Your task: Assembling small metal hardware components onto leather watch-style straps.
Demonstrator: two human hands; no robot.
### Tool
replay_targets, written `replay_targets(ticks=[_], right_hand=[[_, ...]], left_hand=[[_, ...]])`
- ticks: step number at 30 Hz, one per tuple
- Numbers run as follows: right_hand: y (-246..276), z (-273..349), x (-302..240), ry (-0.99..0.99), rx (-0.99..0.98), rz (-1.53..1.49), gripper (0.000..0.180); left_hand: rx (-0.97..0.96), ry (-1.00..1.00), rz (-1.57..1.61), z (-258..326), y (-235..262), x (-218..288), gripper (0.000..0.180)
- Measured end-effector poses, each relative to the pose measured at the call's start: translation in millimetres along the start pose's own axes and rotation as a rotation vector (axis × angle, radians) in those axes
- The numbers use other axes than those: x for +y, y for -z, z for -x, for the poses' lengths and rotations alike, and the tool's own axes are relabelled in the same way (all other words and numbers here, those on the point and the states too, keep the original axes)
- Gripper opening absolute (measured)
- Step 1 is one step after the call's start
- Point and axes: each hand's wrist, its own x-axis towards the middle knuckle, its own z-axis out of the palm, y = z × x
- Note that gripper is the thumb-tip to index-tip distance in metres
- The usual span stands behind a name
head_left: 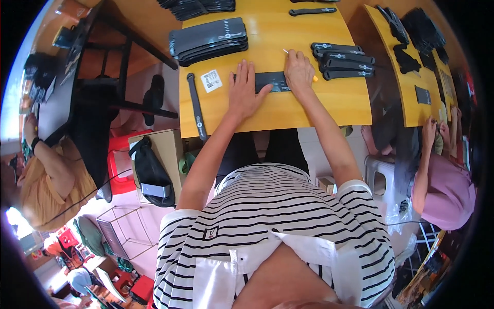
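Note:
A flat black pouch (271,81) lies crosswise on the yellow table in front of me. My left hand (244,91) rests flat on its left part with the fingers stretched out and the thumb pointing right. My right hand (299,71) is closed over the pouch's right end. A thin white tip (285,51) sticks out past its fingers, and an orange end (315,79) shows at its right side. Whether these belong to one slim tool I cannot make out, since the fingers hide the middle.
Stacked black pouches (208,41) lie at the back left, and black straps (343,62) are piled at the right. Left of my hand are a white label sheet (211,81) and a single black strap (196,105). Other people sit at tables (406,98) on both sides.

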Motion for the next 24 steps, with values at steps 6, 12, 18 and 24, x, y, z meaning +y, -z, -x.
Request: replay_targets(ticks=[6, 12, 18, 24], right_hand=[[7, -4, 8, -0.011, -0.12, -0.131, 0.016], [50, -13, 11, -0.071, -0.125, -0.327, 0.02], [96, 57, -39, -0.001, -0.156, -0.772, 0.014], [108, 132, -106, -0.244, -0.67, -1.449, 0.02]], left_hand=[[0.399, 0.141, 0.355, 25, 56, -21, 0.058], [0.182, 0.63, -0.097, 85, 95, -47, 0.049], [0.021, 0.862, 0.448, 117, 74, -86, 0.029], [0.172, 0.854, 1.284, 117, 91, -14, 0.011]])
